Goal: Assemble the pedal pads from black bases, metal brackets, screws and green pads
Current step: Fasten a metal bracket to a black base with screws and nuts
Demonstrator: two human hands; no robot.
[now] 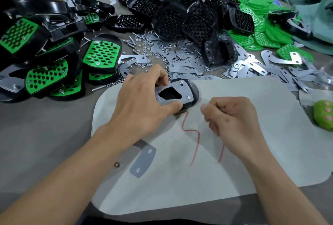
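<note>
My left hand (pixel 144 98) grips a black pedal base (pixel 193 92) lying face down on the white board (pixel 252 116). A metal bracket (pixel 173 93) sits on the base, with two screw ends poking through it. My right hand (pixel 232 120) hovers just right of the base, fingers curled and thumb against forefinger; whether it pinches a small part is hidden. Loose black bases (pixel 180 21) are piled behind, with green pads (pixel 261 32) at the right and metal brackets (pixel 198 57) and small nuts (pixel 144 51) in front of them.
Finished green-and-black pedals (pixel 54 53) are heaped at the left. One loose bracket (pixel 143 160) lies on the board's near left edge. A green round object (pixel 323 114) sits at the right edge. Red lines are drawn on the board.
</note>
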